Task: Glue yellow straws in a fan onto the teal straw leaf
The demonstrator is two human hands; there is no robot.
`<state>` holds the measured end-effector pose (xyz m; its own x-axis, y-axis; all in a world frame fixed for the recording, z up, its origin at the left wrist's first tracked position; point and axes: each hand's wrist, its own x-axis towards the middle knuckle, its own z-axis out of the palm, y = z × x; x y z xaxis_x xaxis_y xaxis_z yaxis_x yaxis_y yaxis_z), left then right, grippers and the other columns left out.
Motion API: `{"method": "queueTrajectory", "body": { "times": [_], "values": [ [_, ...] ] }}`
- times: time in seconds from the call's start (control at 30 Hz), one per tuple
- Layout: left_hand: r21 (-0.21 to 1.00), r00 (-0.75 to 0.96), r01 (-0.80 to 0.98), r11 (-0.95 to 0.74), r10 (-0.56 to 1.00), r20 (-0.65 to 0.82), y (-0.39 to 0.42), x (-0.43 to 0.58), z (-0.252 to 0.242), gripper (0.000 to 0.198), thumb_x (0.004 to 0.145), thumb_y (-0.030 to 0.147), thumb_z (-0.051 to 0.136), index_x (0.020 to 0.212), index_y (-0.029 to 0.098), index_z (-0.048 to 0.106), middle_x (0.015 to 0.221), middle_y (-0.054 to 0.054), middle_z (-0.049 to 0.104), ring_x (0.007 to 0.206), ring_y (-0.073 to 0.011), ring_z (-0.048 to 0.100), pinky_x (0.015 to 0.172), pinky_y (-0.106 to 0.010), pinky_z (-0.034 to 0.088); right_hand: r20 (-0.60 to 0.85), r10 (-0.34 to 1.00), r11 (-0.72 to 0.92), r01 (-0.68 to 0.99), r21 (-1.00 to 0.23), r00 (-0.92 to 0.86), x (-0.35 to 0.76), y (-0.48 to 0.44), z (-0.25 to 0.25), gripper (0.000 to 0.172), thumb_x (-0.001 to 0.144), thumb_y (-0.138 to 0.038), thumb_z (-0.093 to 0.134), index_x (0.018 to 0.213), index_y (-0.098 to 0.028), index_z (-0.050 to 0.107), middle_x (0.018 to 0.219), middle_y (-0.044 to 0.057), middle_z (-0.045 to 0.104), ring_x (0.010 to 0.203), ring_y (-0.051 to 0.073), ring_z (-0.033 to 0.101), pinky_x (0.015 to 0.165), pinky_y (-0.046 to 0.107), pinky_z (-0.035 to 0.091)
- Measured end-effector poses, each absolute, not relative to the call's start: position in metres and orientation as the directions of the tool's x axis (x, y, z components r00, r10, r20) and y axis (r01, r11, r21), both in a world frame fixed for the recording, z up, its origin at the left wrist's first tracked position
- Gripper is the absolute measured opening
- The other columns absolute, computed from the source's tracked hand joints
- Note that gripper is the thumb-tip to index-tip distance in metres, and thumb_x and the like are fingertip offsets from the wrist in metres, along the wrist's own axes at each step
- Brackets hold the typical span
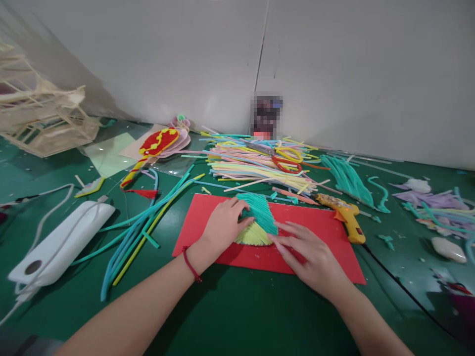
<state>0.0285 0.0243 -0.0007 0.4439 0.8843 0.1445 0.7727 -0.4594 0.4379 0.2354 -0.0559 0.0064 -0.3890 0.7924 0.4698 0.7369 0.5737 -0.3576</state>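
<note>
A red sheet (311,222) lies on the green table. On its middle sits a shape of pipe cleaners laid side by side, with a teal part (260,210) at the top and a yellow part (254,235) below. My left hand (224,222) rests at the shape's left side, fingers bent and a little apart, fingertips on it. At the lower right edge, my right hand (306,249) touches the shape with its fingertips, fingers spread. Neither hand grasps anything visible.
Behind the sheet lie a pile of pipe cleaners (241,163) and scissors (287,165). A yellow glue gun (351,220) overlaps the sheet's right side, its cord trailing right. To the left are loose pipe cleaners (128,244), a white power bank (63,242) and a red-and-yellow fan (159,142).
</note>
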Motion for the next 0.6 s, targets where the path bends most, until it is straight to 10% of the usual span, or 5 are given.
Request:
{"method": "queueTrajectory", "body": {
  "times": [0.6],
  "values": [
    [0.442,0.445,0.770,-0.460,0.884,0.144,0.024,0.029,0.001,0.016,0.083,0.031,0.065,0.093,0.019,0.060,0.088,-0.003,0.061,0.080,-0.0193,0.059,0.070,-0.031,0.047,0.570,0.744,0.596,0.732,-0.330,-0.348,0.237,-0.052,0.012,0.022,0.091,-0.020,0.051,0.091,-0.021,0.073,0.087,0.006,0.074,0.085,0.018,0.070,0.079,0.033,0.058]
  ]
}}
